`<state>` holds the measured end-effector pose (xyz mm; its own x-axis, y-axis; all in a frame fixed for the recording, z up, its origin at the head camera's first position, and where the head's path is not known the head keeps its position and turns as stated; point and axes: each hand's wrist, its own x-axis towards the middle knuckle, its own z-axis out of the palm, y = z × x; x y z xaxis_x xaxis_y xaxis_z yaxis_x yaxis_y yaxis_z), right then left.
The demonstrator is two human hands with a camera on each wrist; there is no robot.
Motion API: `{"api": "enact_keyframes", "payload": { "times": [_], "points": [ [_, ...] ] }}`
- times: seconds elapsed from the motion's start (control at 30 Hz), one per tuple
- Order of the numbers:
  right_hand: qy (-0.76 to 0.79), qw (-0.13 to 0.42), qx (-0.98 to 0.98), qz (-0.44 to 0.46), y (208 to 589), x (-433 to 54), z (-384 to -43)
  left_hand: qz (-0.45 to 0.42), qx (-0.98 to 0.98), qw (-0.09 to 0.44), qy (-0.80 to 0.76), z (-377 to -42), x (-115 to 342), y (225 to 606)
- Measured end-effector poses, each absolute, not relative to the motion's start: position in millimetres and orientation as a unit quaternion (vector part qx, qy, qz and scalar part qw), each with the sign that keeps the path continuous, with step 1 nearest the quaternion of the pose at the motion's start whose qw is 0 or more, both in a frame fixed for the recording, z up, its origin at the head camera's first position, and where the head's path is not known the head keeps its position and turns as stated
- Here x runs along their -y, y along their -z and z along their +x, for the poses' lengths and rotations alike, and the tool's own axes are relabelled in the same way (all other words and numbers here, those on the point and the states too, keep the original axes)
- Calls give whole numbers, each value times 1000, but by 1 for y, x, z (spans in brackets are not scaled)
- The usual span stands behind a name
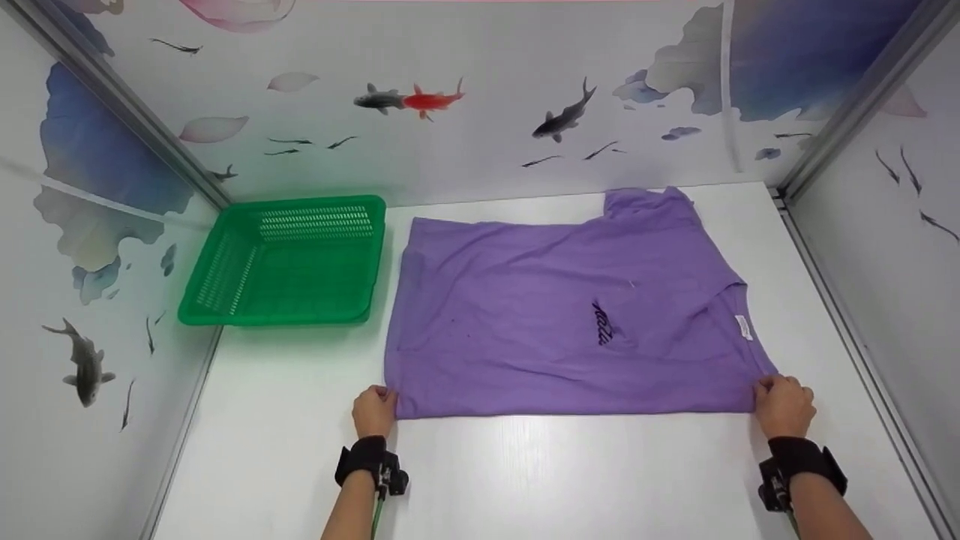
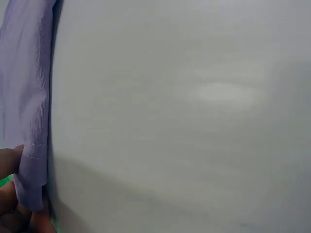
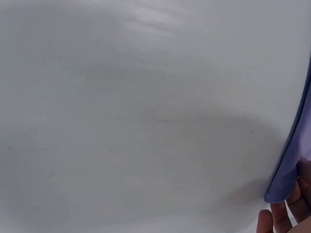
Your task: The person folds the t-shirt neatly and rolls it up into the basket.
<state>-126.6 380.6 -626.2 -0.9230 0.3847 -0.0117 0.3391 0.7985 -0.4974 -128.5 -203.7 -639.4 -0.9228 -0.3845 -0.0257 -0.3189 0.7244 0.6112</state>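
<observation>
A purple T-shirt [image 1: 525,300] lies sideways on the white table, its hem to the left and its neckline with a white label to the right. Dark lettering marks its front, and one sleeve shows at the far right. My left hand [image 1: 374,412] pinches the near hem corner; in the left wrist view, thumb and fingers [image 2: 8,162] grip the stitched edge. At the near right corner, by the shoulder, my right hand [image 1: 784,406] pinches the cloth. The right wrist view shows the folded purple edge [image 3: 284,182] between the thumb and fingers.
A green plastic basket [image 1: 281,277] with slotted sides stands at the back left, close to the shirt's hem. White table surface [image 1: 570,472] lies in front of the shirt. Panels printed with fish [image 1: 562,112] enclose the back and both sides.
</observation>
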Motion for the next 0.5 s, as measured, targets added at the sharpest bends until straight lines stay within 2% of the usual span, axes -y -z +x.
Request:
{"api": "enact_keyframes", "payload": {
  "times": [0.5],
  "points": [
    [-260,-1,949,-177,627,-396,-81,165,924,46,343,-72,211,640]
  ]
}}
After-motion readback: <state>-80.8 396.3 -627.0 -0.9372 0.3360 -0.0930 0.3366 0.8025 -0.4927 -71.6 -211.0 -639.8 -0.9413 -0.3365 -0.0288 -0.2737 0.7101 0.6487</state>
